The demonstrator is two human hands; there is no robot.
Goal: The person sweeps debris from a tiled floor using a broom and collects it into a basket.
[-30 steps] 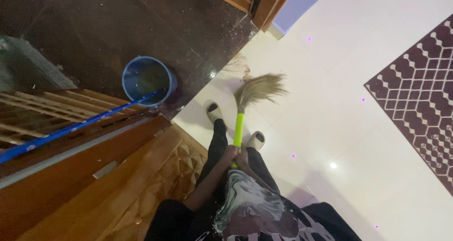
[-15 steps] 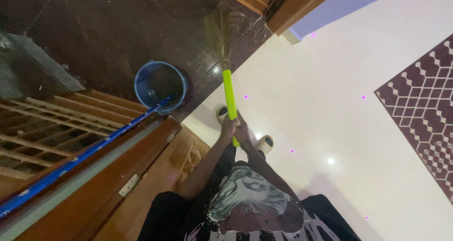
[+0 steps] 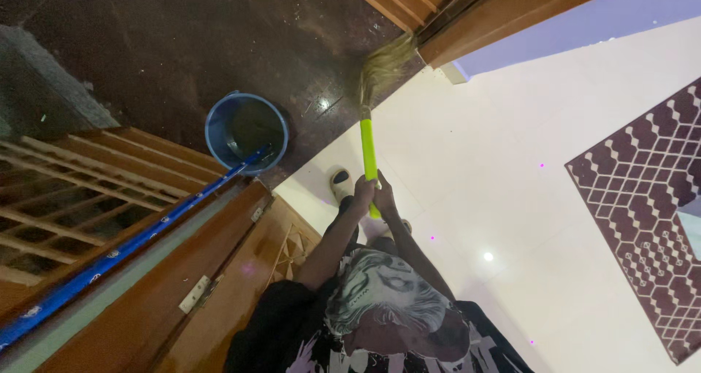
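One broom (image 3: 369,143), one bucket (image 3: 246,131), one rug (image 3: 642,198)

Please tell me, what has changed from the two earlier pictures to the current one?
The broom swung forward: its bristle head went from the white floor near the feet onto the dark floor by the wooden door frame, then drifted slightly right. Both hands, left hand and right hand, kept their grip on the green handle. The blue bucket with the blue pole and the patterned rug stayed in place.
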